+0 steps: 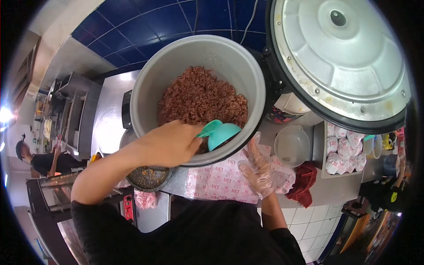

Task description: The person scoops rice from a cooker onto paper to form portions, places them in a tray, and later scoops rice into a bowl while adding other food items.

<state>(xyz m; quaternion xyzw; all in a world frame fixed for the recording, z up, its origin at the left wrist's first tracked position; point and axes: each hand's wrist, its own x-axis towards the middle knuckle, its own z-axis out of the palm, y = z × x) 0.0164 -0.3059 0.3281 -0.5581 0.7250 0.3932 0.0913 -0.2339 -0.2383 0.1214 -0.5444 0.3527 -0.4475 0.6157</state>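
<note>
A big round metal pot (255, 86) holds a mound of reddish-brown cooked rice (205, 96). Inside its near edge, my bare left hand (172, 142) grips the handle of a turquoise plastic scoop (225, 132), whose bowl is tilted at the rice by the rim. My right hand (258, 169), in a clear plastic glove, is beside the pot's near right rim, over printed wrapping paper (215, 180); its fingers are apart and nothing shows in it. Crumpled printed paper (283, 175) lies just right of that hand.
The cooker's large metal lid (344, 66) stands raised at the right. Below it are a clear plastic container (291, 145), a dark red cloth (303, 185) and a metal tray (319, 145) of paper-wrapped bundles. A dark bowl with crumbs (149, 179) sits left. Another person (46, 162) stands far left.
</note>
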